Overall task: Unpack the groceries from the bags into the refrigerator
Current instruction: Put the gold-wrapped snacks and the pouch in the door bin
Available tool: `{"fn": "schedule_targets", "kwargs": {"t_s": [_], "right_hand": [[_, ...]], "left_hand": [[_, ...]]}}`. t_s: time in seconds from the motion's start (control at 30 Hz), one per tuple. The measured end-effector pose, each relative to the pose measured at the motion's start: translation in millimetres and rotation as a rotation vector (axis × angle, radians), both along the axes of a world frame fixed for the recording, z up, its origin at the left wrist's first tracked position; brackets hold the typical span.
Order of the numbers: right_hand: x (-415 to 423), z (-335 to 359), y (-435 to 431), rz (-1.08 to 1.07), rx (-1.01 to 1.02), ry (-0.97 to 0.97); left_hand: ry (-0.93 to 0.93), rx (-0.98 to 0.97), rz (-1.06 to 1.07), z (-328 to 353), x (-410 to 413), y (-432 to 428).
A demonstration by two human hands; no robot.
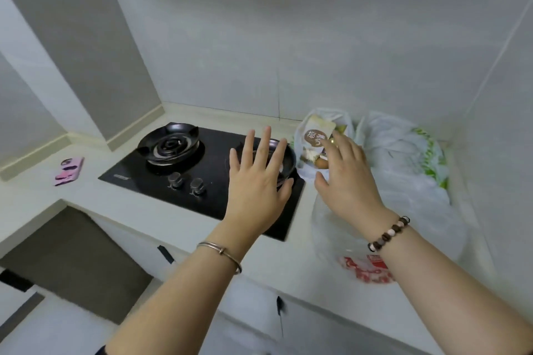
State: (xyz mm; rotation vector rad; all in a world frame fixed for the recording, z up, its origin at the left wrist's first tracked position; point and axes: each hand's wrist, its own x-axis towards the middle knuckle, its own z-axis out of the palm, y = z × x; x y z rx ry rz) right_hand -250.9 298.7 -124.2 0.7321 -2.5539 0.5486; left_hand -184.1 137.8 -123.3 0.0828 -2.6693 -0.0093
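A person is standing at a pale cream worktop (129, 204) with both bare hands raised over it. The left hand (256, 181), wearing a thin silver bangle (220, 252) at the wrist, is hovering palm down over the right side of a black glass gas hob (202, 196), its fingers (266, 141) straight, spread wide and holding nothing. The right hand (347, 181), wearing a brown and white beaded bracelet (388, 235), is reaching into the mouth of an open white plastic bag (340, 117) standing just right of the hob; its fingers (343, 144) are loosely extended and gripping nothing, their tips lying right at a cream pouch with a round brown label (315, 135) that is sticking up out of the bag, though whether they are touching it cannot be told. A small brown egg-like item (321, 164) is showing below the pouch. A second white bag with green print (403, 153) is sitting further right against the wall, and a translucent bag (326, 228) holding a red and white pack (366, 268) is lying nearer the front edge, under the right forearm. A pink phone (69, 171) is lying well apart at the left end of the worktop.
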Motion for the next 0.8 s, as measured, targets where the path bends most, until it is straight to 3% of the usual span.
{"fn": "schedule_targets", "kwargs": {"t_s": [0.5,0.8], "right_hand": [[-169,-53,-22,-0.254,0.158,-0.259],[-237,-81,-36,-0.238,0.129,-0.439]], "left_hand": [[-0.272,0.128,-0.127,-76,-206,-65],[-0.466,0.146,-0.243,-110,-280,-59]]}}
